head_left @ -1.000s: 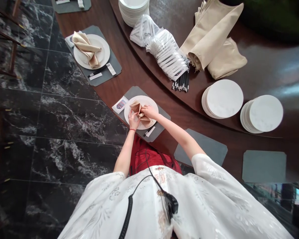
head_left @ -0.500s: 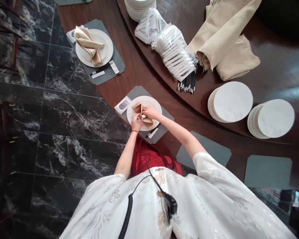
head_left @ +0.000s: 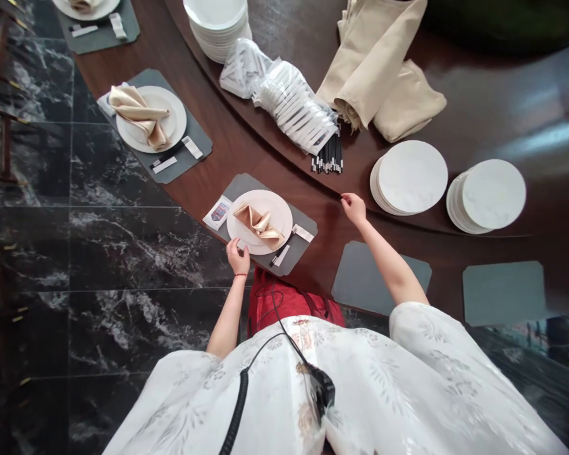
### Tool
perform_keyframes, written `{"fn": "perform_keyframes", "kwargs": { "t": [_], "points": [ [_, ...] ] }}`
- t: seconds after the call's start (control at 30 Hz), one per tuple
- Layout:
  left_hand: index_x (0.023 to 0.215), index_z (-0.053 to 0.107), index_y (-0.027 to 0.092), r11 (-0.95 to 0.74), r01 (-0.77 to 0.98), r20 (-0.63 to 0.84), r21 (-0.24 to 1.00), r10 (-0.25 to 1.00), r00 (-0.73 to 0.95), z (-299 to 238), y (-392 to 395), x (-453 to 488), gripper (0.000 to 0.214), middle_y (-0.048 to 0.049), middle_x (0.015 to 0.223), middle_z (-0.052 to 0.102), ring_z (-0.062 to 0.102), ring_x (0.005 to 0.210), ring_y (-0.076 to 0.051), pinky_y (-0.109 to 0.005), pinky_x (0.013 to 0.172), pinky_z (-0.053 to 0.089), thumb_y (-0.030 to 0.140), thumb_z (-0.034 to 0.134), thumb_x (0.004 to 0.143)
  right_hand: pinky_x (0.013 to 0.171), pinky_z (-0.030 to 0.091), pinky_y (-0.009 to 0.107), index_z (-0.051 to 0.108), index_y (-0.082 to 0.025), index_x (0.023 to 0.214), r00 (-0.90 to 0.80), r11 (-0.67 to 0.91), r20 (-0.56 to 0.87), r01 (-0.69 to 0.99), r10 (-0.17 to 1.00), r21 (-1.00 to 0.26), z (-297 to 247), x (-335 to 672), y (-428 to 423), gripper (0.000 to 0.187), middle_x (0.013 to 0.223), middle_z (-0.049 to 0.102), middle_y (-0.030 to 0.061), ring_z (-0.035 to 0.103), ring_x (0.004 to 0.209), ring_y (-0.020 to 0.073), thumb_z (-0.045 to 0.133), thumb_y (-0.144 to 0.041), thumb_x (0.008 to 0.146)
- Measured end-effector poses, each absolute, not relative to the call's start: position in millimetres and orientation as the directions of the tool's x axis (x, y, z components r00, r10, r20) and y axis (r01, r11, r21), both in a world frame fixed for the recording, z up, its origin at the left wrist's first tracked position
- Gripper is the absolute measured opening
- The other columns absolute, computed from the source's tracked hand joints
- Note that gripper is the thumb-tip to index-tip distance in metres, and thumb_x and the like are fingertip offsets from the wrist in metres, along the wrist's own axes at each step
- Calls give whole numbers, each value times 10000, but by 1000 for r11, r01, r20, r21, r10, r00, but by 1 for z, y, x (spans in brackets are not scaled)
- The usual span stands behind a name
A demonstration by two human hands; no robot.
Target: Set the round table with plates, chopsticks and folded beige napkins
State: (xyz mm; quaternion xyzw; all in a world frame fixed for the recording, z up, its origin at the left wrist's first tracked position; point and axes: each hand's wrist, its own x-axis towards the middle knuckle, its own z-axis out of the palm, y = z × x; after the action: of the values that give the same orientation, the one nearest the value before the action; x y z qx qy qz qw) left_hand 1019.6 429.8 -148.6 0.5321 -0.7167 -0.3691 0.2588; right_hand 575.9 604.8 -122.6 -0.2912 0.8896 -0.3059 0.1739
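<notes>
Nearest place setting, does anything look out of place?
The napkin on the nearest plate looks a little odd: it sits flatter and narrower than the fold on the next plate, so the two don't match.

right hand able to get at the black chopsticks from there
Probably yes: the right hand is already at the edge of the upper wooden tier, and the black chopsticks lie just beyond, with nothing visibly in between.
</notes>
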Motion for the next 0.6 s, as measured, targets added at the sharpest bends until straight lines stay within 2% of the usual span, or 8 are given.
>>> {"fn": "perform_keyframes", "kwargs": {
  "t": [0.07,0.13,0.2,0.27,0.37,0.47,0.53,0.6],
  "points": [
    [1263,565,166,196,-582,64,789,-969,-239,-138,435,1017,439,-222,1370,493,484,1320,-303,-470,1022,473,247,565,831,779,532,312,678,-139,956,-893,684,-203,-145,-402,-715,-126,556,643,247,828,684,77,621,699,150,524,-332,934],
    [1271,544,173,258,-590,163,765,-964,-210,-128,438,1005,447,-231,1420,442,403,1393,-328,-542,1131,353,246,571,830,632,519,265,637,-143,873,-958,647,-265,136,-106,-750,-129,542,679,360,675,615,30,549,543,117,435,-422,977],
    [1242,548,181,327,-587,244,741,-945,-218,-119,442,986,426,-228,1441,420,357,1422,-350,-586,1175,265,266,590,826,547,501,260,606,-158,832,-934,560,-306,357,187,-748,-131,527,715,459,607,549,6,485,463,115,323,-475,1007],
    [1212,558,187,406,-532,295,743,-912,-285,-111,448,960,407,-219,1448,412,328,1439,-358,-593,1186,244,290,610,823,527,512,278,605,-169,851,-864,468,-347,492,365,-734,-132,506,752,518,636,546,17,477,449,126,234,-488,1021],
    [1203,576,198,528,-356,337,771,-812,-476,-99,462,911,398,-197,1444,433,319,1451,-342,-572,1190,261,296,634,822,582,553,293,615,-179,988,-761,349,-470,632,447,-692,-138,462,806,529,826,612,65,551,514,122,148,-423,1035],
    [1198,607,224,593,-204,318,779,-653,-687,-88,481,847,357,-152,1390,519,396,1413,-308,-543,1183,305,261,622,844,663,578,309,588,-198,1157,-638,203,-594,746,490,-634,-151,424,857,565,1012,637,110,631,626,114,54,-339,1037],
    [1184,633,236,604,-126,266,787,-516,-814,-85,498,796,321,-125,1319,588,473,1352,-285,-516,1168,348,239,600,864,699,591,346,578,-182,1221,-641,206,-570,737,514,-644,-161,411,884,632,1071,644,155,677,710,145,1,-358,1032],
    [1181,639,227,563,-93,193,821,-427,-884,-89,519,739,310,-122,1255,627,555,1253,-265,-468,1088,452,241,588,876,708,600,407,598,-122,1219,-757,345,-426,621,495,-704,-172,408,902,721,1063,650,222,708,778,218,-21,-432,1021]
  ]
}}
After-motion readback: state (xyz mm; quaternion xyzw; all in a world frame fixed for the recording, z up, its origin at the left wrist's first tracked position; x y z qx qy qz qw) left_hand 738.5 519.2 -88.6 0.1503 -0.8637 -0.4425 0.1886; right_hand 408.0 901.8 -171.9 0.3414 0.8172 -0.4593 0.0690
